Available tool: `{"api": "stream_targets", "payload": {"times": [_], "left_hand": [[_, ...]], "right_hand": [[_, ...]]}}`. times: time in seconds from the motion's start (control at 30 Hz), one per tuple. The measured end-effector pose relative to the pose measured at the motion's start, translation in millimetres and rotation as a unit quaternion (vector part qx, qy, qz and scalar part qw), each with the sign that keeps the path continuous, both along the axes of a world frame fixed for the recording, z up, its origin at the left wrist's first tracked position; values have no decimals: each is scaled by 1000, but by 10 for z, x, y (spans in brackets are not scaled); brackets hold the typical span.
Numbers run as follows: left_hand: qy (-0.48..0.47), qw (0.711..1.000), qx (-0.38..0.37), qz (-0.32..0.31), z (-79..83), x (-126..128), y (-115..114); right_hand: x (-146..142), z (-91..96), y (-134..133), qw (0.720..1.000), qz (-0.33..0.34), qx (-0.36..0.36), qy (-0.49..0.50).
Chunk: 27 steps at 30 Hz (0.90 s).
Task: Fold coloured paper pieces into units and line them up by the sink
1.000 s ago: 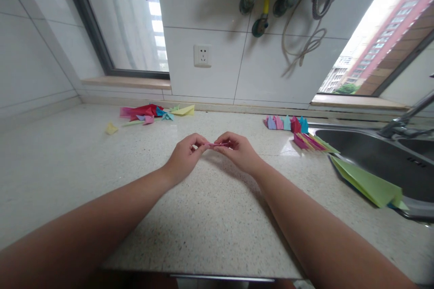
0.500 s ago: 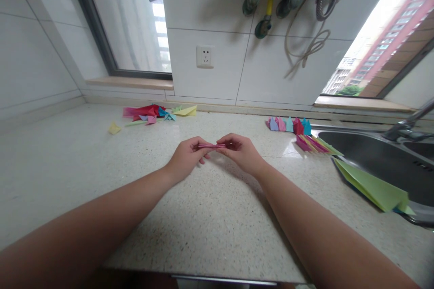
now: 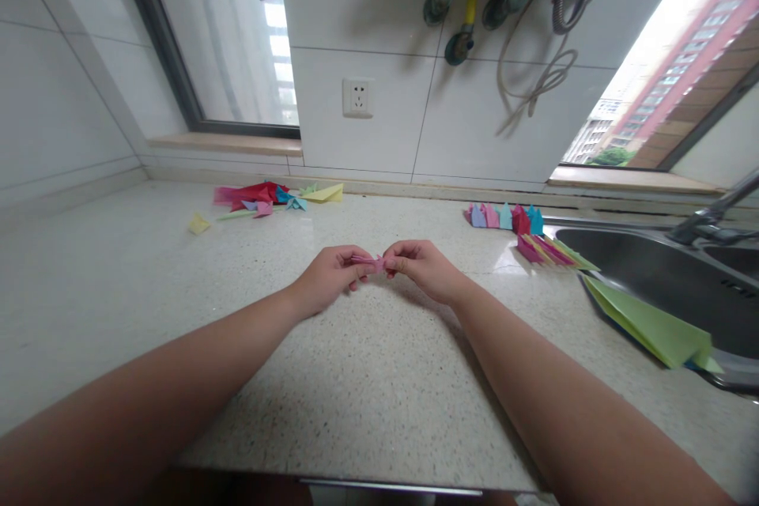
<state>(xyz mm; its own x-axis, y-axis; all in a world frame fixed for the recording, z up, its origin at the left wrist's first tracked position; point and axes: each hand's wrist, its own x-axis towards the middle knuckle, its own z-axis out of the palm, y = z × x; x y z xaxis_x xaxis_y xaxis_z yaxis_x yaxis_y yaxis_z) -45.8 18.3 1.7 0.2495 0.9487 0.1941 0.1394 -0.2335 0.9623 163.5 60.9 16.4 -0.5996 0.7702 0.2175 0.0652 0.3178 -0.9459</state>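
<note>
White wall tiles are seen beyond the speckled off-white counter. At centre, a small folded pink paper piece is pinched between fingertips of the left hand and right hand.

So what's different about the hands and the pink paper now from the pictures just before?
The left hand and right hand moved slightly toward the front of the counter. The pink paper's right end, a thin flat edge before, now looks uneven. Both hands still hold it. The other folded papers stayed put.
</note>
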Motion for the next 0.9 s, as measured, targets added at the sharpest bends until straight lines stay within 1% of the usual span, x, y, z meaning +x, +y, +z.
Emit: {"api": "stream_targets", "payload": {"times": [0.13,0.37,0.6,0.7,0.9], "left_hand": [[1,1000,-9,-27,12,-3,-5],[13,1000,9,-5,-3,-3,2],[1,1000,-1,-16,9,12,-18],[-4,1000,-7,-12,12,0,-10],[-12,1000,-3,27,32,5,-8]], "right_hand": [[2,3,-1,1000,11,-6,-6],[23,-13,5,998,48,-37,18],[38,-2,5,997,71,-43,2],[43,-16,16,997,58,-46,25],[17,-32,32,998,10,-28,59]]}}
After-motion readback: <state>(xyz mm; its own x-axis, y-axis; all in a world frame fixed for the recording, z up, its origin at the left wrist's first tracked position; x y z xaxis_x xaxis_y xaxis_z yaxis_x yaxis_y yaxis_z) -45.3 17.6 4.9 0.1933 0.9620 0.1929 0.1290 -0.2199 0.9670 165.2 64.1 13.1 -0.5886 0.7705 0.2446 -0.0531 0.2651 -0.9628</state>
